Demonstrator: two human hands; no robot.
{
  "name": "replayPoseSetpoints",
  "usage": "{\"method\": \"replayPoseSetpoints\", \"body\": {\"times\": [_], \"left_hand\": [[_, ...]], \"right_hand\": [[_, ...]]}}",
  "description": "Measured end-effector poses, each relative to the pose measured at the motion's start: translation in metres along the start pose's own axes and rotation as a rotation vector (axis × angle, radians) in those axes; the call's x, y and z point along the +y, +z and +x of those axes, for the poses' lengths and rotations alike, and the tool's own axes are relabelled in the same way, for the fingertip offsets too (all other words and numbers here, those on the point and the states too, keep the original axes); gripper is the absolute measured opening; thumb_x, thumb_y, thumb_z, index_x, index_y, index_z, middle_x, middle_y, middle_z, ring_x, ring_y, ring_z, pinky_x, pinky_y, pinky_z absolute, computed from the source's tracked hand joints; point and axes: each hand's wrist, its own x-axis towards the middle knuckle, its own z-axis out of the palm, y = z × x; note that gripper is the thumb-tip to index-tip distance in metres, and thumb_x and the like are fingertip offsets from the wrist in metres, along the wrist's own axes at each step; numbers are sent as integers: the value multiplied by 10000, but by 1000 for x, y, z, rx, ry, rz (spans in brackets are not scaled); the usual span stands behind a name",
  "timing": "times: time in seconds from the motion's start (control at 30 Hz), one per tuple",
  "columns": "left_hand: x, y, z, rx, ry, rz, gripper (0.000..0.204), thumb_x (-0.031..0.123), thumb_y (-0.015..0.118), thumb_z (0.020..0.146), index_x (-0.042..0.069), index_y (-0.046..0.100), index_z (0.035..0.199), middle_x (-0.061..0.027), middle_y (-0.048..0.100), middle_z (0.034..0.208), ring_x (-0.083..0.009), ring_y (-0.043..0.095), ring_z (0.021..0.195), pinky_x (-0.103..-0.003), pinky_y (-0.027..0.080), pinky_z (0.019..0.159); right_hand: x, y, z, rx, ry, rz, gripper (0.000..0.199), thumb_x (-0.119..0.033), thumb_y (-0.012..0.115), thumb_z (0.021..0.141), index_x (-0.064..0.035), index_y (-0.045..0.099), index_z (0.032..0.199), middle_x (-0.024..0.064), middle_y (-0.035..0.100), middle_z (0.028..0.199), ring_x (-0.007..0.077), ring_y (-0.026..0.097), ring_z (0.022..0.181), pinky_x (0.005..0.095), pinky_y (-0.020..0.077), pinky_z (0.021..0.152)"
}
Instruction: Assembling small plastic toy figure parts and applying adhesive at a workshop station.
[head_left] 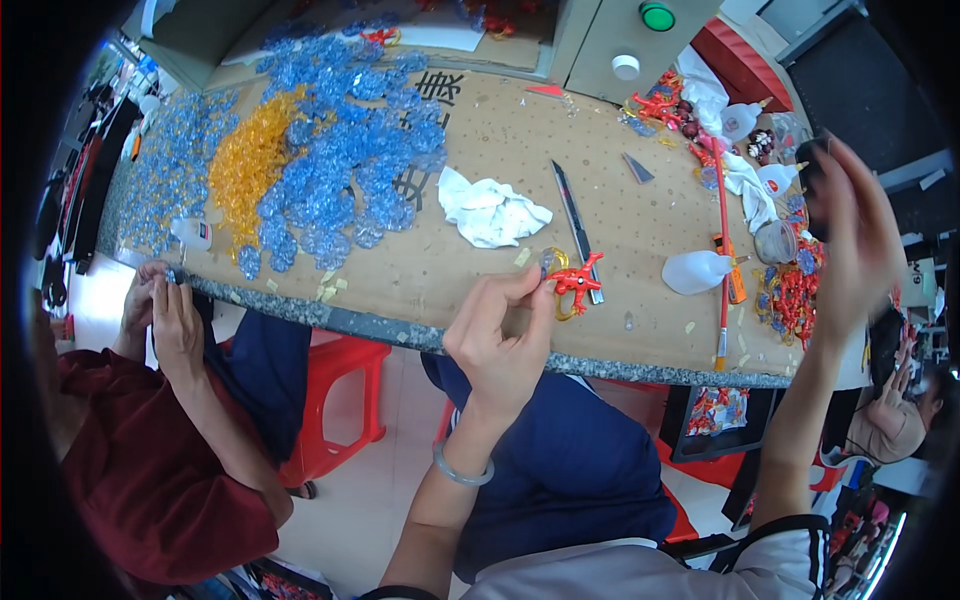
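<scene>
My left hand (pixel 503 335) is closed, with thumb and forefinger pinching a small red plastic figurine (pixel 573 284) above the front of the table. Clear and yellow pieces show beside the figurine. Just behind it a craft knife (pixel 576 225) lies on the table. My right hand (pixel 855 235) is raised at the far right, over the bottles and red pieces there. It is smeared by motion, and whether its fingers hold anything is unclear. A crumpled white cloth (pixel 490 208) lies beyond my left hand.
Heaps of blue clear pieces (pixel 340 150) and amber pieces (pixel 245 160) cover the table's left. At right are a white squeeze bottle (pixel 695 271), a long red-handled brush (pixel 721 250) and a pile of red figurines (pixel 795 300). A co-worker's hands (pixel 172 320) work at the left edge.
</scene>
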Motion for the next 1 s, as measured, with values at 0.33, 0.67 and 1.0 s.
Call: {"method": "replayPoseSetpoints", "body": {"times": [0.33, 0.67, 1.0], "left_hand": [[-1, 4, 0, -34, -41, -32, 130, -64, 701, 732, -41, 652, 850, -108, 648, 754, -147, 638, 633, -242, 495, 559], [-2, 4, 0, -7, 69, -25, 132, -90, 675, 772, -53, 645, 896, -75, 626, 812, -41, 573, 638, -153, 411, 481], [-1, 1, 0, 0, 8, -67, 169, -94, 687, 713, -43, 638, 867, -120, 640, 815, -136, 627, 713, -223, 474, 555]], "right_hand": [[-62, 51, -151, -374, 638, 606, 235, -48, 548, 900, 58, 570, 1109, 99, 636, 898, 118, 582, 688, 252, 491, 656], [-52, 68, -124, -496, 851, 842, 140, -80, 581, 908, 42, 614, 968, 29, 613, 763, 31, 516, 601, 167, 391, 514], [-47, 71, -119, -566, 868, 862, 138, -80, 586, 906, 41, 616, 966, 14, 608, 704, 21, 510, 576, 160, 367, 487]]}}
